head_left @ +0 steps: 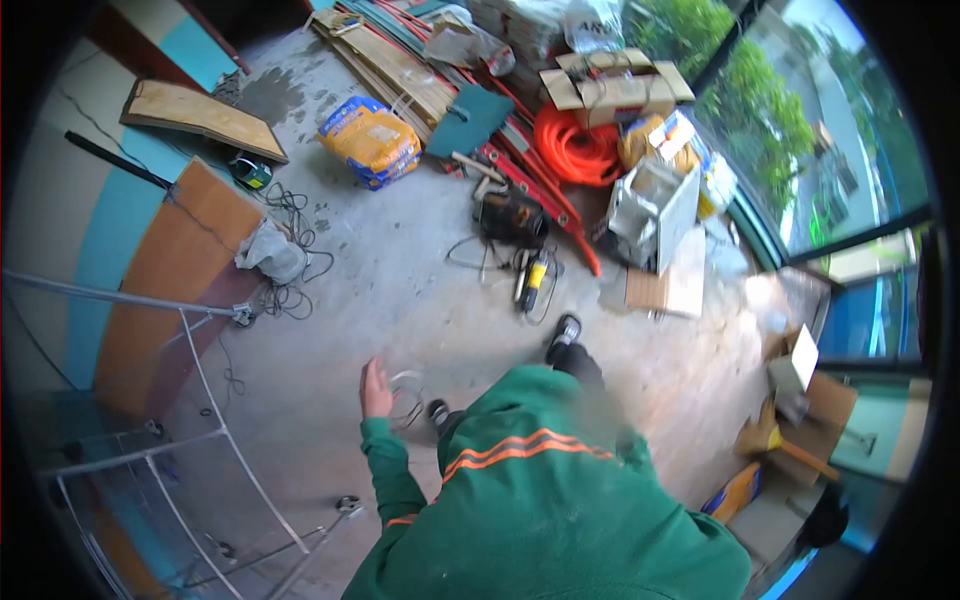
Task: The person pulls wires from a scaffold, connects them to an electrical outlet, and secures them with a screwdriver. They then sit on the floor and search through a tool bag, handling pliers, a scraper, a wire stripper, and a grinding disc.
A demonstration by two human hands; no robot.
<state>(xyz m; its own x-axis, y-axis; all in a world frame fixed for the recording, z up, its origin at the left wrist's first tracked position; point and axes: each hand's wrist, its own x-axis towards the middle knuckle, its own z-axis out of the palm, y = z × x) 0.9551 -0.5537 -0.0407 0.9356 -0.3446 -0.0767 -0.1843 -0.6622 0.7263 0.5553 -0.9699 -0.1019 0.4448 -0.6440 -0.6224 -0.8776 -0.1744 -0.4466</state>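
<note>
My left hand (377, 390) hangs out to the left of my body, over the concrete floor. Its fingers are stretched out and nothing shows in them. Just right of it, a thin pale loop (408, 378) appears low near my shoe (438, 411). The green sleeve (632, 447) of my right arm runs down beside my body, and the right hand is hidden. Ahead of my other shoe (567, 328) lies a yellow and black power tool (536, 280). A dark open tool bag (512, 217) rests beyond it.
A metal scaffold frame (222, 430) on casters stands at left. Tangled black cable (290, 215) lies by the wall panels. Farther ahead are a yellow-blue bag (370, 142), wooden boards (390, 62), a coiled orange hose (577, 146) and an open cardboard box (625, 88). A broom (775, 436) is at right.
</note>
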